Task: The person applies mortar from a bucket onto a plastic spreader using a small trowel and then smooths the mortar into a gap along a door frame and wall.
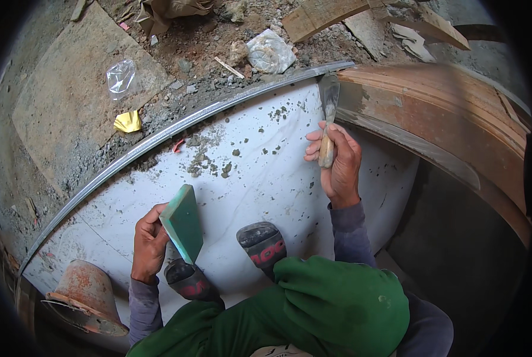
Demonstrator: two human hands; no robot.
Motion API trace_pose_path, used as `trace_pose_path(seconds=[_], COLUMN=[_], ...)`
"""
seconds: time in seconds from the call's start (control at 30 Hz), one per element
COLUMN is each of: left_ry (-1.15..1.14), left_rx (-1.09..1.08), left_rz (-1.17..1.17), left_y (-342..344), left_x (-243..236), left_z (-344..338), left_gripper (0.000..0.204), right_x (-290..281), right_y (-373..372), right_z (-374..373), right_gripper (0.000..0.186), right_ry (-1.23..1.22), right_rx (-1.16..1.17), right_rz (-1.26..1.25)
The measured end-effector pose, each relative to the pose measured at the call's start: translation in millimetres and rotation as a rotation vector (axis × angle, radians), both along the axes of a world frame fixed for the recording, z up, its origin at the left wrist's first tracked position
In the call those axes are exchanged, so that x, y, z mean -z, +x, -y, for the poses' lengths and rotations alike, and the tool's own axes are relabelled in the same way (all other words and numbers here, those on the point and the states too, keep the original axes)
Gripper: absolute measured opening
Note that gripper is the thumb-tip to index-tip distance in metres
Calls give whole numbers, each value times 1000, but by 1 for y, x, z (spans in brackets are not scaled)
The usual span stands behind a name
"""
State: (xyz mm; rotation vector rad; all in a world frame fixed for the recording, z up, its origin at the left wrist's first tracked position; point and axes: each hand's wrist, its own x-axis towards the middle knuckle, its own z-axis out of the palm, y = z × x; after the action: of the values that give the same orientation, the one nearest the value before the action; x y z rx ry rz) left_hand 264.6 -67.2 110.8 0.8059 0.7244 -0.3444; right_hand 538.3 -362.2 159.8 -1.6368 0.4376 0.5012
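My left hand [149, 245] grips a flat, green rectangular block [185, 223] by its left edge, tilted above the white tiled floor. Whether the block has a handle I cannot tell. My right hand [341, 163] is closed around the wooden handle of a small trowel [330, 98]. Its metal blade points away from me, at the corner where a metal edge strip [218, 107] meets a brown wooden frame [432, 98]. Wet-looking mortar crumbs [224, 169] lie scattered on the marble-patterned white tile [260, 199] between my hands.
An orange, mortar-stained bucket [87, 288] lies at the lower left. Beyond the strip are rubble, a clear plastic cup [121, 78], a yellow wrapper [128, 121], a crumpled plastic bag [270, 52] and wooden planks [322, 18]. My sandalled feet [260, 241] rest on the tile.
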Motion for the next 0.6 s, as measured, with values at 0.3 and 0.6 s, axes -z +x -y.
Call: trace_pose_path(seconds=[0.3, 0.6], left_ry=[65, 310], left_rx=[34, 377], left_rz=[57, 230], left_y=[33, 127], left_x=[-28, -96], left_z=[1, -15], left_gripper=[29, 30], right_x=[4, 16], right_y=[-51, -89], right_z=[15, 57], right_gripper=[38, 28], right_ry=[-142, -289], right_rx=[-146, -301], right_rz=[30, 189])
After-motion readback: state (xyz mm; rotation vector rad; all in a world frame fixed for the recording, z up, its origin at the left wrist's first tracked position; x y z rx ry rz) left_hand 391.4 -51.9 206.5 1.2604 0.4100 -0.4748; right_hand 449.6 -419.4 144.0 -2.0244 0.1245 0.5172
